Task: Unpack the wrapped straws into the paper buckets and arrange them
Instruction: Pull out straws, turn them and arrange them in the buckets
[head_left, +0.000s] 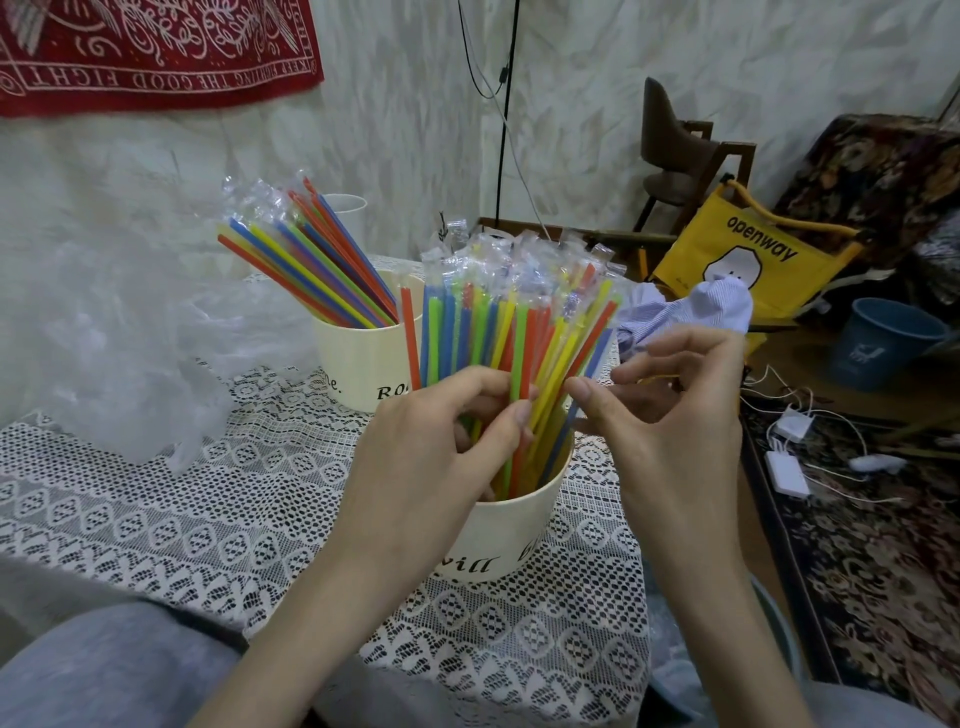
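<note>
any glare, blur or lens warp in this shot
Head view: soft, even light, no hard shadows; the wrappers on the straws in the near bucket give small glints; wide-angle bend shows at the edges, as on the red banner; both hands and the tablecloth look sharp.

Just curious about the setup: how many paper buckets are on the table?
2: the near bucket under both hands, the far bucket behind it, leftward. A white rim behind may be another.
</note>
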